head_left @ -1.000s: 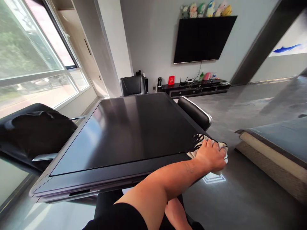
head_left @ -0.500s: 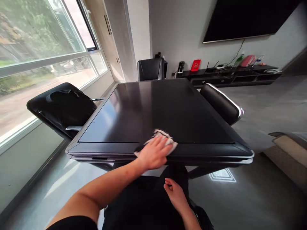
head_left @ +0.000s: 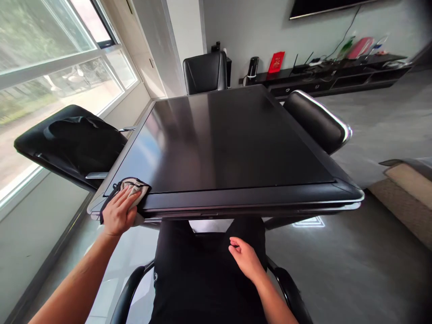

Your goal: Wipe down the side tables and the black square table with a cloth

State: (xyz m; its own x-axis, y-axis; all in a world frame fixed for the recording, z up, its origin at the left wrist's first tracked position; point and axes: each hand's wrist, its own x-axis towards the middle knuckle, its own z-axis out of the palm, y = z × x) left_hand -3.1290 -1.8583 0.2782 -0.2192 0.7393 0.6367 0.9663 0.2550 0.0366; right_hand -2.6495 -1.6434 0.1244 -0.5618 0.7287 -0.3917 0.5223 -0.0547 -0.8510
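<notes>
A light cloth with a dark edge (head_left: 137, 183) lies bunched over the near left corner of the black table (head_left: 216, 198). My left hand (head_left: 118, 213) presses down on it, fingers bent over the fabric, and part of the cloth hangs over the table's edge. Below the table front, my right hand (head_left: 245, 257) rests by my right thigh in dark trousers. Its fingers are loosely curled in toward the thumb, and nothing shows in them.
Black chairs stand around the table: one at the left (head_left: 70, 144), one at the far side (head_left: 205, 74), one at the right (head_left: 315, 119). A low TV cabinet (head_left: 303, 90) runs along the back wall. The armrest (head_left: 130, 292) of my own chair is beside me.
My left hand has slid the cloth leftward along the near edge, from the middle to the left corner. My right hand stays by my thigh. The view has tilted down somewhat.
</notes>
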